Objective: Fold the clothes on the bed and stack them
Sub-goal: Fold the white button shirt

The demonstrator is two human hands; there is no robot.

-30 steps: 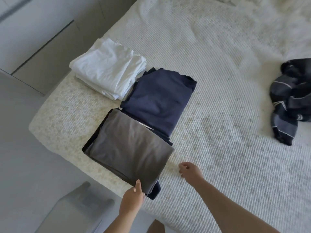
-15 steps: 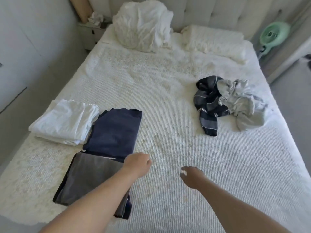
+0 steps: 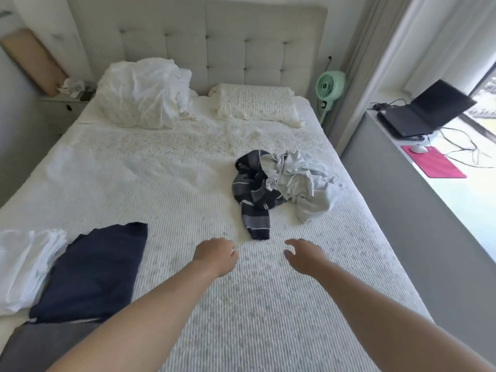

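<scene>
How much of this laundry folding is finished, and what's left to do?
Done: folded white, navy and grey clothes lie side by side at the bed's near left edge, not stacked as one pile. In hand: nothing; the left hand and right hand reach forward, holding nothing. Left: the crumpled dark striped garment and light grey garment.

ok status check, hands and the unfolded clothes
Left hand and right hand empty, over the bed. Striped garment and grey garment crumpled ahead, untouched. Nothing in the way.
</scene>
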